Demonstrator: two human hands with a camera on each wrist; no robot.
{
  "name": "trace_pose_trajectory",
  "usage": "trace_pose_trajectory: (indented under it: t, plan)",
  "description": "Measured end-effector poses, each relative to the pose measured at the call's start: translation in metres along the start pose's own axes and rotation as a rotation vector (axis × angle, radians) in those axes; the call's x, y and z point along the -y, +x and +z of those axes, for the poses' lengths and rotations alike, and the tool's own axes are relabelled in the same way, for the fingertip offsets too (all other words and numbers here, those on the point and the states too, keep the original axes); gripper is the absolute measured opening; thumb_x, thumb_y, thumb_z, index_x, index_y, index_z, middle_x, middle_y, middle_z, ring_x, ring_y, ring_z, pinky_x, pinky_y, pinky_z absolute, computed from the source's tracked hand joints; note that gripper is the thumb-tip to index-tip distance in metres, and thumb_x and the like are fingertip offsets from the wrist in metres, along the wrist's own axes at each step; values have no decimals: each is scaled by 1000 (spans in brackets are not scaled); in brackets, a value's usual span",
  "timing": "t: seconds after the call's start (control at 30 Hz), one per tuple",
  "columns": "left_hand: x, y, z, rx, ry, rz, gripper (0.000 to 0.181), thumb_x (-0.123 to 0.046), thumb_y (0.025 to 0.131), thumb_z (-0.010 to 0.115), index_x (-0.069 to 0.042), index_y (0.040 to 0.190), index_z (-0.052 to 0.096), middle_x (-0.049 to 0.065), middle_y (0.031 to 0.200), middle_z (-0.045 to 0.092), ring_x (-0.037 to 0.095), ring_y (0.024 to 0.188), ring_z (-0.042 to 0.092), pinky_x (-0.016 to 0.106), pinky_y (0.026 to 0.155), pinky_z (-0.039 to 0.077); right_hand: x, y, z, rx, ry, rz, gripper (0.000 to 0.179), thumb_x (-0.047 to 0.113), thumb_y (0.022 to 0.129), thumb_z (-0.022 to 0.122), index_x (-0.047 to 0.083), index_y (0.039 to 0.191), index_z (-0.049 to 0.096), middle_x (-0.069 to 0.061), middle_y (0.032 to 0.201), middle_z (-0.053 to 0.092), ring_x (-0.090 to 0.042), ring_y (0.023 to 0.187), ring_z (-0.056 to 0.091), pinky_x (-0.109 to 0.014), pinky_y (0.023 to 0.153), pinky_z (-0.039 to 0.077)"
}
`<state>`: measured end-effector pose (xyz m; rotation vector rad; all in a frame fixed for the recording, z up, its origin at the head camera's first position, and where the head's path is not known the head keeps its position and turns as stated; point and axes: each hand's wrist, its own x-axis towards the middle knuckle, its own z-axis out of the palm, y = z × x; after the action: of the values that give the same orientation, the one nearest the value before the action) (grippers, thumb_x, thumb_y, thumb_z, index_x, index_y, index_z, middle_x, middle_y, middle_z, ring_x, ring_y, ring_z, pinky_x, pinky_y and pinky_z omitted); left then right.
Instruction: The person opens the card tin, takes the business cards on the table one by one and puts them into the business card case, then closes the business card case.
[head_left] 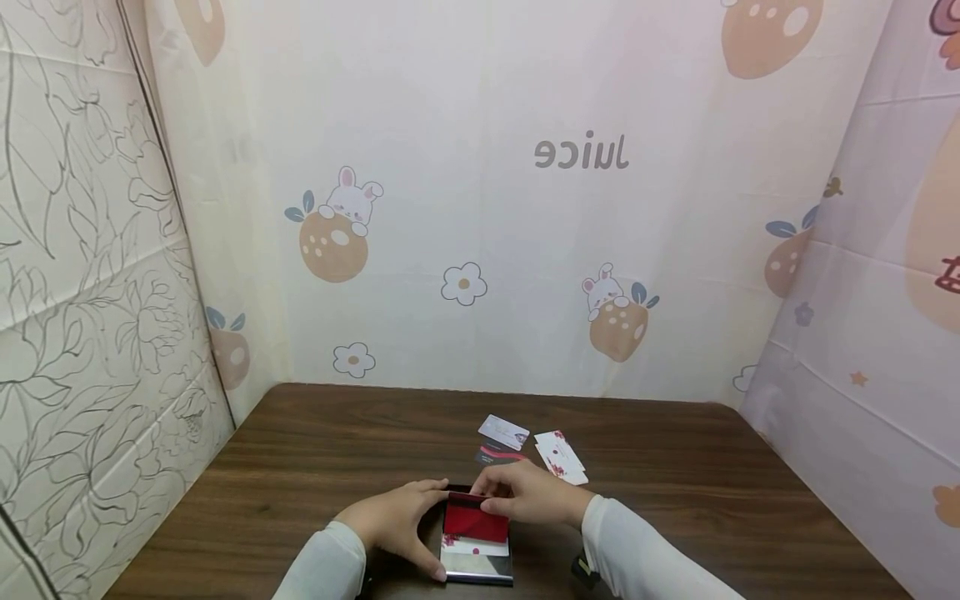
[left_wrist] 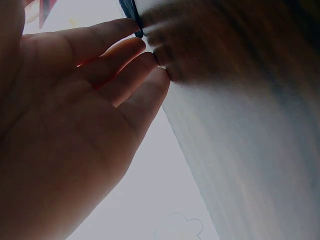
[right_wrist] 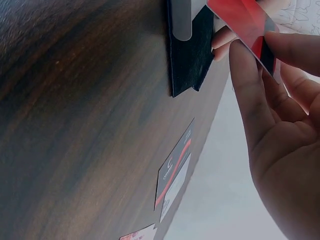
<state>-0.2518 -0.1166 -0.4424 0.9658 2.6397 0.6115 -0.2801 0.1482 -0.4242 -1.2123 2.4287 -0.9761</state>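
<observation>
A black card case [head_left: 512,575] with a silver metal strip lies on the table in front of me. My left hand [head_left: 397,518] spans its left side, thumb at the near corner and fingers at the far one, holding it. In the left wrist view the fingertips [left_wrist: 162,75] reach the tabletop. My right hand [head_left: 536,493] pinches a red card [head_left: 477,523] with a dark band between thumb and fingers, tilted over the case. A white card [head_left: 472,547] with red flowers shows in the case below it. The right wrist view shows the case's black lining [right_wrist: 195,65].
Beyond the case lie a light card [head_left: 504,431], a dark card with a red stripe [head_left: 495,454] and some white flowered cards [head_left: 558,457]. A small dark object [head_left: 583,572] shows beside the right cuff. Printed curtains [head_left: 465,208] stand around the brown table [head_left: 337,425].
</observation>
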Motion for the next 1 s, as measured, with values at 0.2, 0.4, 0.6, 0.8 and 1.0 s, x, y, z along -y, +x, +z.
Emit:
trace_pose_trajectory:
  t: [0.2, 0.4, 0.6, 0.8, 1.0]
  plan:
    - [-1, 0, 1, -4, -7, -3, 99, -56, 70, 87, -6, 146, 49, 8, 155, 40, 27, 142, 36, 48, 112, 36, 0, -2, 3, 24, -20, 35, 13, 15, 98, 67, 22, 109, 69, 15, 87, 65, -1, 75, 58, -21, 71, 52]
    - [0, 0, 0, -7, -3, 2, 99, -55, 70, 87, -6, 146, 49, 8, 155, 41, 27, 142, 36, 46, 112, 36, 0, -1, 5, 33, -103, 30, 13, 16, 97, 67, 21, 109, 69, 18, 85, 63, 1, 73, 57, -20, 69, 52]
    - [0, 0, 0, -1, -10, 1, 98, -55, 70, 87, -5, 146, 50, 8, 155, 41, 27, 142, 36, 47, 112, 36, 1, -2, 6, 27, -116, 41, 13, 15, 97, 68, 19, 109, 70, 18, 85, 63, 1, 73, 57, -19, 70, 52]
    - [1, 0, 1, -3, -9, 9, 99, -55, 70, 88, -5, 146, 49, 9, 155, 41, 27, 142, 36, 46, 112, 36, 1, -3, 9, 37, -125, 41, 14, 15, 96, 70, 18, 110, 70, 18, 85, 63, 2, 73, 57, -19, 69, 52]
    - [1, 0, 0, -1, -11, 4, 99, -54, 70, 88, -5, 147, 49, 8, 155, 40, 27, 142, 36, 46, 112, 37, 1, -4, 11, 37, -123, 25, 14, 15, 96, 69, 17, 110, 70, 18, 84, 63, 3, 73, 56, -18, 68, 52]
